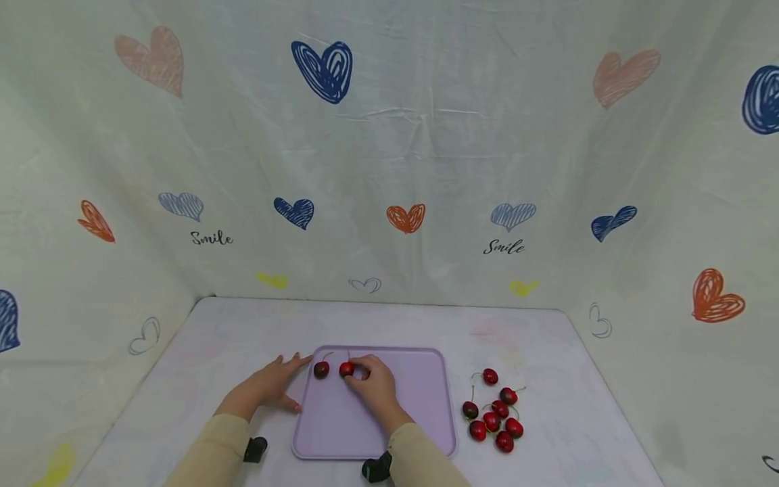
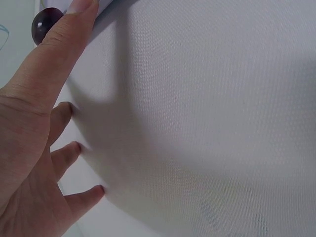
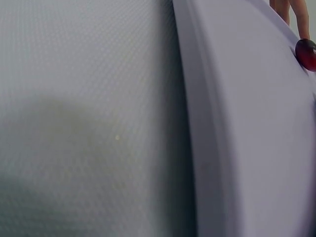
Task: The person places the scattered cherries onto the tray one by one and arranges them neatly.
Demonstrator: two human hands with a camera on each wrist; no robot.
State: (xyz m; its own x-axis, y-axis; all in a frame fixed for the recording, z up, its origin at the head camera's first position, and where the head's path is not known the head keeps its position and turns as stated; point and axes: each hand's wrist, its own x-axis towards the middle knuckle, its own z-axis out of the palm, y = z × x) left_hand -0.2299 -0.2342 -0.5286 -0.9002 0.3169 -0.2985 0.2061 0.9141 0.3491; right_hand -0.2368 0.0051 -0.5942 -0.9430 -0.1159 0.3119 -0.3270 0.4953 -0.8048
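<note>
Nearest us lies the lilac tray [image 1: 341, 433], with loose cherries [image 1: 491, 422] on the table [image 1: 560, 385] to its right. Farther off, we see the left hand [image 1: 269, 387], fingers spread, beside the tray's left rim; the right hand [image 1: 374, 389] pinches a red cherry [image 1: 346, 369] over the tray's far-left part, near a darker cherry [image 1: 321, 369].

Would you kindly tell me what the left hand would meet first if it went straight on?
The left hand would likely meet the purple tray first, at its left rim; whether they touch is unclear.
</note>
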